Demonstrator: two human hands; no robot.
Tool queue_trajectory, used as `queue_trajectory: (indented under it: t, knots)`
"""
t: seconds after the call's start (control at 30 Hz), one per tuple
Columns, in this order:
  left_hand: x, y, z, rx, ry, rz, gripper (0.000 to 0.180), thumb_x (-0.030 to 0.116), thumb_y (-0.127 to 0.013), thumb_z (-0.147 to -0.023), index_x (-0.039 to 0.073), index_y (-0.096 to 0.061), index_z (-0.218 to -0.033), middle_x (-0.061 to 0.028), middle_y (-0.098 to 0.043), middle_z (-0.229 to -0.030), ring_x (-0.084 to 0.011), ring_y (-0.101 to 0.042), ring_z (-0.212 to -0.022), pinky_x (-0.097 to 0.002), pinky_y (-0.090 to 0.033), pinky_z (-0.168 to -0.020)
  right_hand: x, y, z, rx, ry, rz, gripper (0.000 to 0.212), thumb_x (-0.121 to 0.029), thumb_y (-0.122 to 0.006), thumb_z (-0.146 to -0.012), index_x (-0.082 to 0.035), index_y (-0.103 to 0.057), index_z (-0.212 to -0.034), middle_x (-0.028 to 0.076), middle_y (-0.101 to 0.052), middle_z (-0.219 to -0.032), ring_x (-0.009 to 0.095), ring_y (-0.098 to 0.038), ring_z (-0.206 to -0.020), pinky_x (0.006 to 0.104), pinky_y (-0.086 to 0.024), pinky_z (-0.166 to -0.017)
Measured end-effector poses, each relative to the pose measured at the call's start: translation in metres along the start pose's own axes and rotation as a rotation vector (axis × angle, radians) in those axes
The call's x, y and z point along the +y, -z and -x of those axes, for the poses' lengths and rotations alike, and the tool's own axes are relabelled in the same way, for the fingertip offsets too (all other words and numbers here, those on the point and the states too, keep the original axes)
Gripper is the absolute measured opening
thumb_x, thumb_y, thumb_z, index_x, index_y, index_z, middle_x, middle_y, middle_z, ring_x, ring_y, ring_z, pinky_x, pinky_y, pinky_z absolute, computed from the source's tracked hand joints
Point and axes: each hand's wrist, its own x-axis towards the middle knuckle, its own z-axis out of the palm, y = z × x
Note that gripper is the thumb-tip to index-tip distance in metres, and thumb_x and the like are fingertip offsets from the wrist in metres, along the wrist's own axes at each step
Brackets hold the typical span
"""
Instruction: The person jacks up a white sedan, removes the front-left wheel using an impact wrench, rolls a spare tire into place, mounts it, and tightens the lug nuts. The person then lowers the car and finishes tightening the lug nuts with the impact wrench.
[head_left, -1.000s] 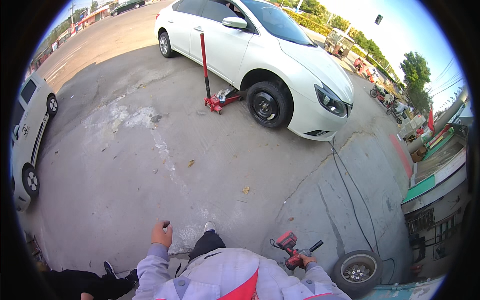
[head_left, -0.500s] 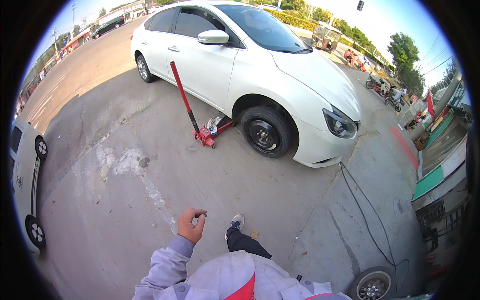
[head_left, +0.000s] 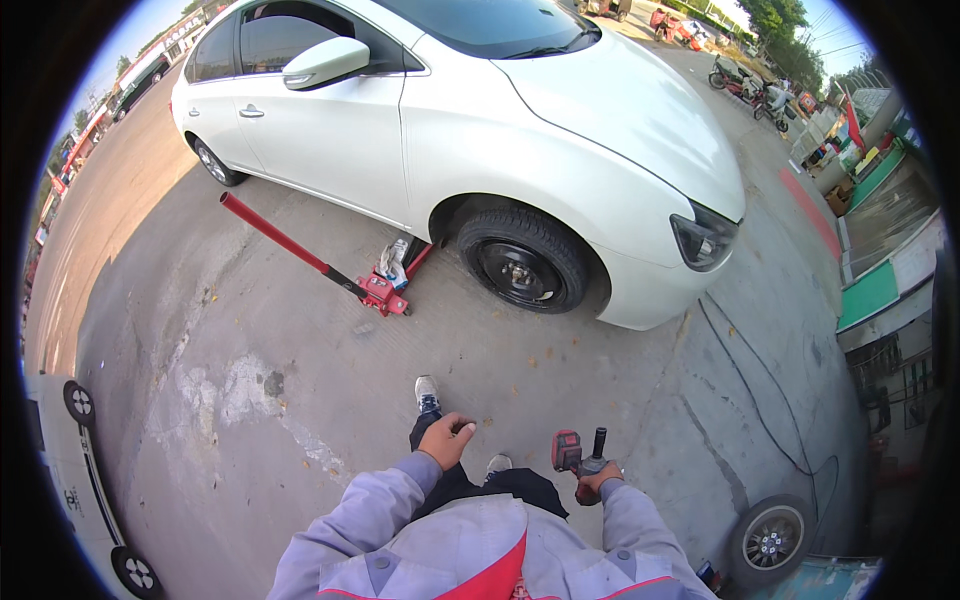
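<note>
My right hand [head_left: 600, 478] grips a red-and-black cordless impact wrench [head_left: 585, 465] low in front of me. The wrench is held away from the car, touching nothing else. My left hand [head_left: 447, 440] hangs over my leg with its fingers curled inward; whether anything small is inside them is hidden. Ahead stands a white car [head_left: 560, 150]. Its near front wheel [head_left: 522, 262] has a black steel rim and a tyre. Beside that wheel a red floor jack [head_left: 383, 293] reaches under the car's sill, its long red handle [head_left: 275, 233] slanting up to the left. A whitish cloth [head_left: 392, 262] lies on the jack.
An alloy wheel [head_left: 772, 538] lies on the ground at the lower right, near a dark hose [head_left: 760, 400] looping toward the car's front. Another white vehicle [head_left: 75, 470] stands at the left edge. Parked motorbikes [head_left: 765, 98] and a shopfront with green panels [head_left: 868, 297] are at the right.
I have come closer to the car, which looks larger. My right hand has come into view with the impact wrench. My left hand has moved rightward, still curled.
</note>
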Motion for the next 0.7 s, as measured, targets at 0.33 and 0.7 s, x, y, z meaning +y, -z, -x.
queue_trajectory:
  t: [0.33, 0.7]
  knots:
    - [-0.057, -0.028, -0.269, -0.228, -0.187, -0.145, 0.046, 0.036, -0.064, -0.099, 0.002, -0.063, -0.129, -0.0194, -0.068, -0.120, -0.0293, -0.066, -0.107, -0.0386, -0.050, -0.097, -0.292, 0.025, -0.072, -0.021, 0.371, -0.278, 0.082, -0.044, -0.089, -0.063, 0.006, -0.056, -0.120, 0.024, -0.069, -0.116, 0.036, -0.070, -0.108, 0.0408, -0.055, -0.092]
    - [-0.203, -0.055, -0.460, -0.214, 0.540, 0.818, 0.042, 0.045, -0.052, -0.107, 0.005, -0.058, -0.093, -0.0190, -0.071, -0.091, -0.0261, -0.069, -0.080, -0.0399, -0.059, -0.073, -0.356, -0.112, -0.246, -0.326, 0.648, -0.639, 0.116, -0.046, -0.095, -0.060, 0.004, -0.039, -0.148, 0.025, -0.059, -0.135, 0.038, -0.061, -0.124, 0.0438, -0.049, -0.105]
